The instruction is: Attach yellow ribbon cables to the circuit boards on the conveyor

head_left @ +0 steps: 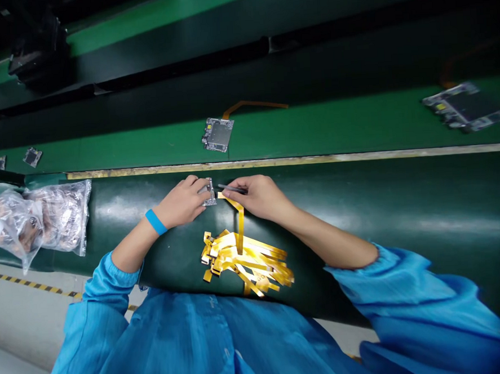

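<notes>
At the far edge of the dark green counter [404, 211], pinching a small circuit board [209, 192] between thumb and fingers of the left hand [183, 202], blue wristband [156, 221] on that wrist. Gripping dark tweezers [232, 188] in the closed right hand [257, 197], tip at the board's right edge, touching a yellow flex cable [240, 221] trailing down to a loose pile of flex cables [246, 263]. Beyond, lying flat on the green conveyor belt [314, 132], another board [218, 134]; far left, plastic bags [40, 219]

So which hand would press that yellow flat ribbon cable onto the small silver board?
Probably the right hand: it pinches a dark slim tool at the ribbon end, while the left hand grips the board.
</notes>
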{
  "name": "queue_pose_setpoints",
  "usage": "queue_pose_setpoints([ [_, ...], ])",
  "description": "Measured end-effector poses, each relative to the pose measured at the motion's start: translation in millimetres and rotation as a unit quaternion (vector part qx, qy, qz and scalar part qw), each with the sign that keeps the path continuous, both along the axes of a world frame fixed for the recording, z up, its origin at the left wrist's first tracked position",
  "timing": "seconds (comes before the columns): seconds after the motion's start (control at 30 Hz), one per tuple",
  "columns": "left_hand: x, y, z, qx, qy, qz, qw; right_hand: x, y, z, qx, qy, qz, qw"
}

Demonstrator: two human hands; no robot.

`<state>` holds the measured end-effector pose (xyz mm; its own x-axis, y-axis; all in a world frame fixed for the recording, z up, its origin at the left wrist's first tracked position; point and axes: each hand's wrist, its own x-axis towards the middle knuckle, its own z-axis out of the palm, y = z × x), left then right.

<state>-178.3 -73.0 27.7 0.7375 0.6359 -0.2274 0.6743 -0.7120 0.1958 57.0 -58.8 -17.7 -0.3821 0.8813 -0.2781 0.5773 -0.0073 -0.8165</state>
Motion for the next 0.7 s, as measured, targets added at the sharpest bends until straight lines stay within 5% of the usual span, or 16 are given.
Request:
queue_pose_setpoints([
  [0.23, -1.5, -25.4, -1.2, -0.006, 0.008, 0.024, 1.000, -3.5, 0.6, -0.1, 0.003, -0.040, 0.002, 0.999],
  [0.7, -4.6, -33.8, -3.0, -0.036, -0.038, 0.060, 0.997, -4.1, 3.4, -2.9, -0.001, -0.068, 0.025, 0.997],
])
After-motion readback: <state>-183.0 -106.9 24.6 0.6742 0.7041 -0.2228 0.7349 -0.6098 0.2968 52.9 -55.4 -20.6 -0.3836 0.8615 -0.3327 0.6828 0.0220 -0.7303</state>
